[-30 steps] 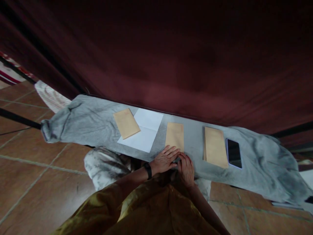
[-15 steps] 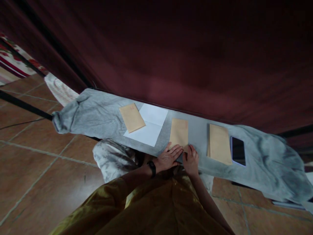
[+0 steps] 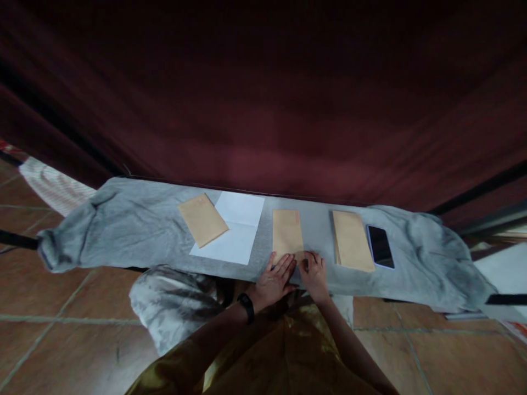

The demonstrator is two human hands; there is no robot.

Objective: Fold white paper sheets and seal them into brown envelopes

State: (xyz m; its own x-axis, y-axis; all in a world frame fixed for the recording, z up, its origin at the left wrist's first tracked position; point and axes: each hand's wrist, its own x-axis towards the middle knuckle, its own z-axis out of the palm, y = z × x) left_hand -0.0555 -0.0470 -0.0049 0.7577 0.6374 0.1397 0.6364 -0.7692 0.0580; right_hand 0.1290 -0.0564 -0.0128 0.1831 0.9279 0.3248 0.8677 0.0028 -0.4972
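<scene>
A brown paper envelope (image 3: 287, 230) with faint red print near its top right lies upright before me on the grey cloth. My left hand (image 3: 274, 281), with a dark band on the wrist, rests flat across the envelope's bottom edge, fingers stretched out. At the lower right corner, my right hand (image 3: 314, 274) has its fingers curled in and pressed to the envelope; the thumb side is partly hidden. Left of these, an unfolded white sheet (image 3: 236, 236) with a crease lies partly under another brown envelope (image 3: 202, 219). To the right is a stack of brown envelopes (image 3: 353, 241).
A smartphone (image 3: 381, 247) in a pale purple case lies right of the stack. The grey cloth (image 3: 135, 219) covers a narrow bench, bunched at both ends. Behind it hangs a dark red curtain (image 3: 263, 159). Dark metal bars (image 3: 18, 240) stand at the sides, above a tiled floor (image 3: 99, 299).
The head view has turned, so the bench looks more level and its things sit farther left. Both hands stay at the envelope's bottom edge, with only slight finger movement.
</scene>
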